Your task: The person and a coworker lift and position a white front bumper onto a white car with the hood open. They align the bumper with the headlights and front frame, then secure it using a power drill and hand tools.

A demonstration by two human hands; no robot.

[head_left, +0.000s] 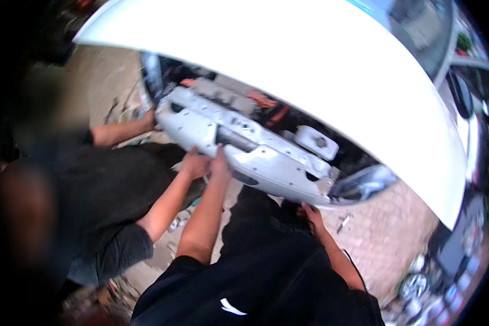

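A pale silver car front bumper [193, 120] spans the front of a car under its raised white hood [288, 49]. My left hand [220, 162] is closed on the bumper's near edge, left of its middle, beside a dark opening. Farther right, my right hand [311, 214] is at the bumper's lower edge near the right headlight [364, 183], with its fingers curled up against it and partly hidden. A co-worker on my left has one hand [194, 163] on the same edge right beside my left hand, and the other [150, 120] at the bumper's left end.
Behind the bumper lies the engine bay with orange cables [262, 99] and a white reservoir [316, 142]. A small tool-like object [344, 223] lies on the paved ground. At the lower right are a wheel [414, 286] and several containers; parked vehicles stand at the right.
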